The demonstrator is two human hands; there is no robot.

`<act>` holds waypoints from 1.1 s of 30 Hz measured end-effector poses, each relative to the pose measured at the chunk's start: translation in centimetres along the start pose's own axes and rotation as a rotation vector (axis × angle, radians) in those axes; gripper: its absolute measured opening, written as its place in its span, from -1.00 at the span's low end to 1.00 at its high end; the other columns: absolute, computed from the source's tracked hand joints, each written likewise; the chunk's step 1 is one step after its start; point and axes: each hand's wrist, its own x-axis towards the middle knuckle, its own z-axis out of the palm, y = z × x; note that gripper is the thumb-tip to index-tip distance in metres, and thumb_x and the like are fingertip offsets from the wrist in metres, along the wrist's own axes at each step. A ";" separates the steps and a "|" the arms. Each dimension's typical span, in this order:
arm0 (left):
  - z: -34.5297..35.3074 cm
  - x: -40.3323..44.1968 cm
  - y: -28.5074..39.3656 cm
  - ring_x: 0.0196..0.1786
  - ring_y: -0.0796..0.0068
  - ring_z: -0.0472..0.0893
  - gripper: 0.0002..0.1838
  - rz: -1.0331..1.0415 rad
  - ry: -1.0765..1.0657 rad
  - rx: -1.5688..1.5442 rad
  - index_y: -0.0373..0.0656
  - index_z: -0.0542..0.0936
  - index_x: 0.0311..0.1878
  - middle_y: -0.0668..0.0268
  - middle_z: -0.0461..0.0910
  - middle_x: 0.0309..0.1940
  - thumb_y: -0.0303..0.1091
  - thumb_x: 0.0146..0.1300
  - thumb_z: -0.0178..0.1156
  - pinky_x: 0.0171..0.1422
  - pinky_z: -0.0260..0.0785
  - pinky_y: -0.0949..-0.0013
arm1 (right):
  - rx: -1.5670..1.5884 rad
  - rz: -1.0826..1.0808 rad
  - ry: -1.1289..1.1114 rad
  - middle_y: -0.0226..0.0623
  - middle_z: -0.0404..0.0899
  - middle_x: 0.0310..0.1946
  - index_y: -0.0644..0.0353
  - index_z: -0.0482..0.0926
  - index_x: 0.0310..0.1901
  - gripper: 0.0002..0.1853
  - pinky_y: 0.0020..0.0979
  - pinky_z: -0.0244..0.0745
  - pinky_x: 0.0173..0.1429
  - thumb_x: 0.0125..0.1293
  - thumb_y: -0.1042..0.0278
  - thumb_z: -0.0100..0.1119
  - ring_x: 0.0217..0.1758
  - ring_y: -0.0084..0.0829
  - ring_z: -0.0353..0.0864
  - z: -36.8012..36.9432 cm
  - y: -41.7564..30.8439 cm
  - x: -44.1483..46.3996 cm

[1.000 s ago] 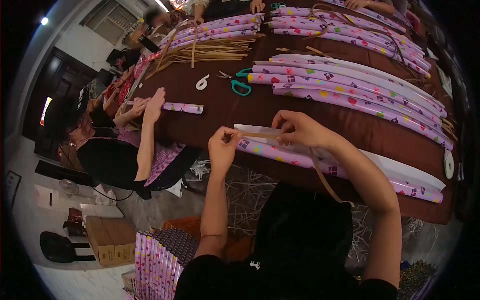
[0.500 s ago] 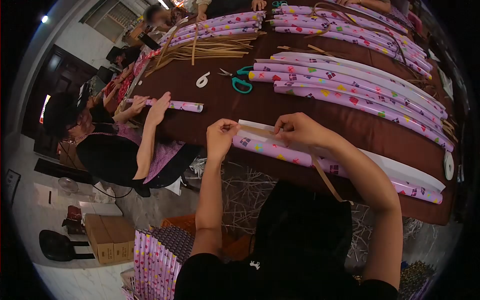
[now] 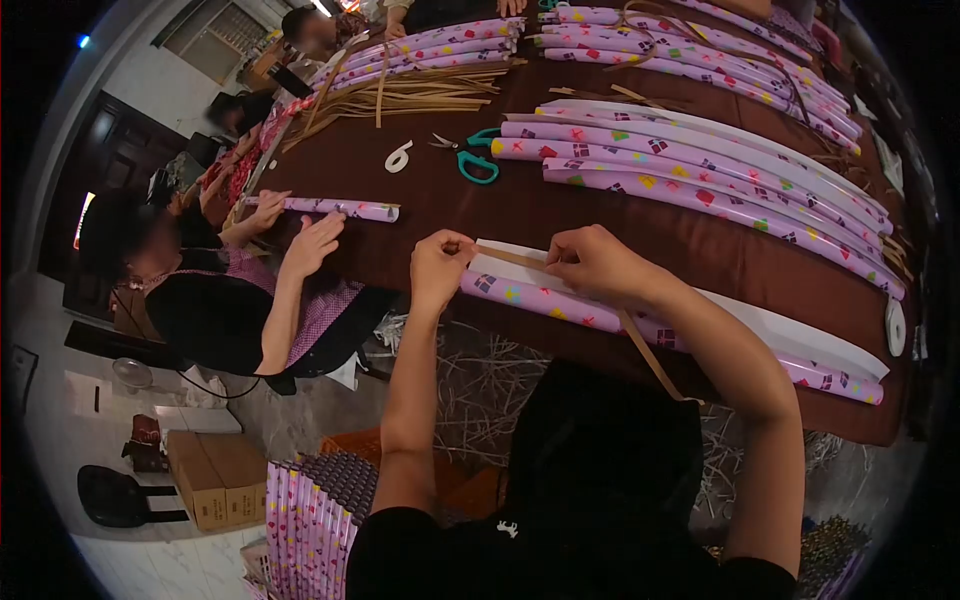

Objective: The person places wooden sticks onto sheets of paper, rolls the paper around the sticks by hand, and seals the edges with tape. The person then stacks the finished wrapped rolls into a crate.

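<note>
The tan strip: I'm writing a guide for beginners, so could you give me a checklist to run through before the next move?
1. Left hand steadying the strip's end: ok, it pinches there, by the sheet's end.
2. Right hand guiding the strip: ok, its fingertips close on it farther along.
3. Strip lying on the white side: ok between the hands.
4. Whole strip laid: not ok, its tail hangs from below the right hand, across the purple side.
5. Strip stuck down: cannot tell.
6. Scissors out of the way: ok, they lie on the table beyond the hands.
</note>
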 end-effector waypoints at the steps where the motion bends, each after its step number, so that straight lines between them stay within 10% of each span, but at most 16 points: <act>1: 0.1 0.0 -0.2 -0.38 0.55 0.65 -0.88 0.021 -0.003 0.023 -0.33 0.70 -0.28 0.26 0.70 -0.45 -0.49 0.12 0.38 -0.23 0.47 0.44 | -0.001 0.003 0.001 -0.26 0.62 -0.56 0.38 0.62 -0.27 -0.88 -0.43 0.45 -0.36 0.29 0.48 0.26 -0.50 -0.59 0.52 -0.1 -0.2 0.0; 3: 0.1 0.0 0.2 -0.37 0.59 0.60 -0.90 0.019 -0.007 0.041 -0.35 0.69 -0.29 0.29 0.68 -0.45 -0.52 0.13 0.36 -0.24 0.43 0.47 | 0.005 0.081 -0.005 0.02 0.69 -0.38 0.37 0.66 -0.25 -0.82 -0.22 0.58 -0.15 0.21 0.40 0.31 -0.31 -0.10 0.71 -0.3 -0.7 0.0; 29: 0.2 0.4 0.0 -0.38 0.63 0.57 -0.92 0.011 -0.015 0.104 -0.38 0.68 -0.32 0.28 0.67 -0.45 -0.58 0.12 0.36 -0.25 0.40 0.50 | -0.167 -0.022 0.059 0.03 0.68 -0.38 0.35 0.65 -0.36 -0.88 -0.17 0.59 -0.08 0.16 0.46 0.22 -0.24 -0.02 0.71 0.4 0.2 0.5; 33: 0.3 -0.3 1.6 -0.22 0.36 0.60 -0.83 0.090 0.063 0.334 -0.26 0.65 -0.25 0.27 0.63 -0.32 -0.47 0.08 0.39 -0.12 0.43 0.30 | -0.169 -0.026 0.061 0.04 0.67 -0.38 0.34 0.65 -0.36 -0.89 -0.16 0.59 -0.09 0.14 0.47 0.21 -0.25 -0.01 0.70 0.4 0.2 0.5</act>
